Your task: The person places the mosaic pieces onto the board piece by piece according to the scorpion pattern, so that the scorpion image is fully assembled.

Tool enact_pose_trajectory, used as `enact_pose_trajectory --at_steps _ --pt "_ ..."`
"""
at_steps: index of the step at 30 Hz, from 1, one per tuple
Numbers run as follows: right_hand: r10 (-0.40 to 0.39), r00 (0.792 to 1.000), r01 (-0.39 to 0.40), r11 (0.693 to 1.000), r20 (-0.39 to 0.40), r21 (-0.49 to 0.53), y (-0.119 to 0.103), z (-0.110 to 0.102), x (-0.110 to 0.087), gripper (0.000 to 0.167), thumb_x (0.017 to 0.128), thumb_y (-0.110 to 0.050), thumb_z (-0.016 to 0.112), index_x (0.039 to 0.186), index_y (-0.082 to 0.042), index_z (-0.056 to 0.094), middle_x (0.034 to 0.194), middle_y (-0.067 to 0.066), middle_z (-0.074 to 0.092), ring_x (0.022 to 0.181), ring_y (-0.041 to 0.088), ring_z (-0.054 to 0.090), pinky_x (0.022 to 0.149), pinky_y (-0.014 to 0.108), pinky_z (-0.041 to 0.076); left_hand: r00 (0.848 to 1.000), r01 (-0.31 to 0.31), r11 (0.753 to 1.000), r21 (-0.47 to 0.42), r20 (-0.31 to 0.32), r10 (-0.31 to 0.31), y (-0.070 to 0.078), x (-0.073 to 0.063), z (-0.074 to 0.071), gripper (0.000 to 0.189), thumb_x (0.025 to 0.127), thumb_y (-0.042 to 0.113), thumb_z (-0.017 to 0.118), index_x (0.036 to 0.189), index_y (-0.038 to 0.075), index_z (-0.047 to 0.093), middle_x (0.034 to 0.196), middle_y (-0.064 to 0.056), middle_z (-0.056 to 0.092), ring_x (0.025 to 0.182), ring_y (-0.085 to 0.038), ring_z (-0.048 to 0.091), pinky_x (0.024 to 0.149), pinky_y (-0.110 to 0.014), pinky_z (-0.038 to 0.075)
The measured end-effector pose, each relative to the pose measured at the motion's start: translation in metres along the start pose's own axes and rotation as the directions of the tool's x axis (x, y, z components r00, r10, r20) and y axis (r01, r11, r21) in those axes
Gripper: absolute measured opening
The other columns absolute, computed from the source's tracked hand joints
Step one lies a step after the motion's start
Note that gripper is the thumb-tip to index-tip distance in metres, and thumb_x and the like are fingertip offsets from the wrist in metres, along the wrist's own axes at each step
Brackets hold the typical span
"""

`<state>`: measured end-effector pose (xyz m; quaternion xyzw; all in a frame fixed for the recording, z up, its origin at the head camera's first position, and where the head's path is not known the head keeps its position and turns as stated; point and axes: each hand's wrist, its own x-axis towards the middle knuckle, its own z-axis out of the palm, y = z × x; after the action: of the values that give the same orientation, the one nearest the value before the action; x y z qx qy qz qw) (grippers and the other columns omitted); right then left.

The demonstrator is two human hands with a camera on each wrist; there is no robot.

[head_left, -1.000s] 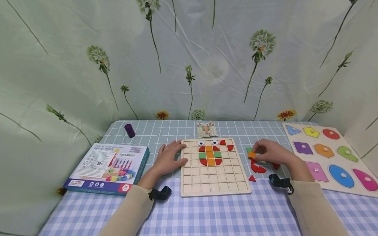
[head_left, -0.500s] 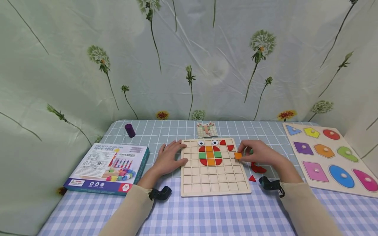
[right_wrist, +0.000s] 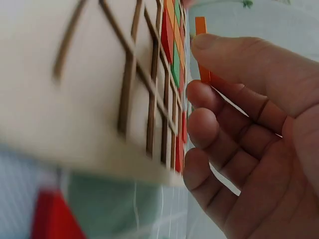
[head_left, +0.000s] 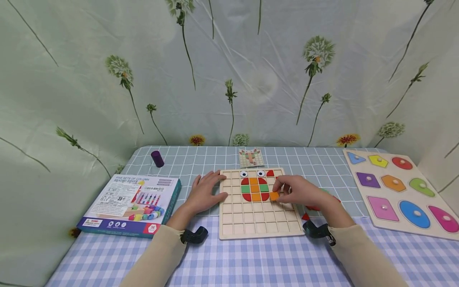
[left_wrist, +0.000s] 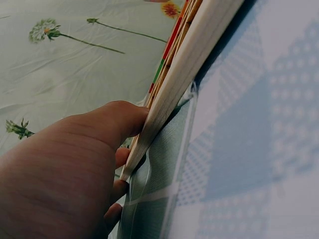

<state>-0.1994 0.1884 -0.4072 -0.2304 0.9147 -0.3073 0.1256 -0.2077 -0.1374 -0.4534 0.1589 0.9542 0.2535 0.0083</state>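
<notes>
In the head view a wooden grid board (head_left: pixel 247 228) lies flat, with googly-eye tiles (head_left: pixel 261 173) and red, green and orange tiles (head_left: pixel 254 188) set in its upper rows. My right hand (head_left: pixel 299 190) pinches an orange square tile (head_left: pixel 274 196) between thumb and fingers, over the board just right of the lower red rounded tile. The right wrist view shows that orange tile (right_wrist: pixel 201 25) edge-on under the thumb. My left hand (head_left: pixel 205 192) rests at the board's left edge with fingers spread; in the left wrist view its thumb touches the board's side (left_wrist: pixel 164 99).
A small pattern card (head_left: pixel 251 158) lies behind the board. Loose red pieces (head_left: pixel 306 217) are partly hidden by the right forearm. A shape puzzle board (head_left: pixel 401 181) lies at right. A boxed bead set (head_left: pixel 130 205) and a purple cylinder (head_left: pixel 157 158) are at left.
My right hand has picked the orange square tile from the loose pieces and carried it left over the grid board. My left hand has stayed in place.
</notes>
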Motion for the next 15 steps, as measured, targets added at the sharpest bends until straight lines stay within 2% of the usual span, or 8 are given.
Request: enact_pose_trajectory --at_steps 7,15 --pt "-0.006 0.999 0.006 1.000 0.049 0.000 -0.009 0.014 0.006 0.021 0.081 -0.017 0.082 0.095 -0.019 0.066 0.086 -0.003 0.062 0.076 0.014 0.054 0.065 0.023 0.048 1.000 0.002 1.000 0.003 0.002 -0.002 0.000 0.000 0.000 0.057 0.091 0.043 0.067 0.142 0.022 0.053 0.163 -0.005 0.036 0.154 -0.029 0.026 0.123 -0.063 0.007" --pt "-0.079 0.996 0.079 0.997 0.051 -0.010 -0.016 0.025 0.007 0.021 0.082 -0.013 0.080 0.096 -0.019 0.065 0.087 -0.006 0.062 0.070 0.012 0.052 0.063 0.022 0.046 1.000 -0.002 1.000 0.000 -0.001 0.002 -0.002 0.000 0.001 0.057 0.091 0.043 0.067 0.142 0.022 0.053 0.162 -0.005 0.036 0.154 -0.029 0.026 0.123 -0.063 0.007"
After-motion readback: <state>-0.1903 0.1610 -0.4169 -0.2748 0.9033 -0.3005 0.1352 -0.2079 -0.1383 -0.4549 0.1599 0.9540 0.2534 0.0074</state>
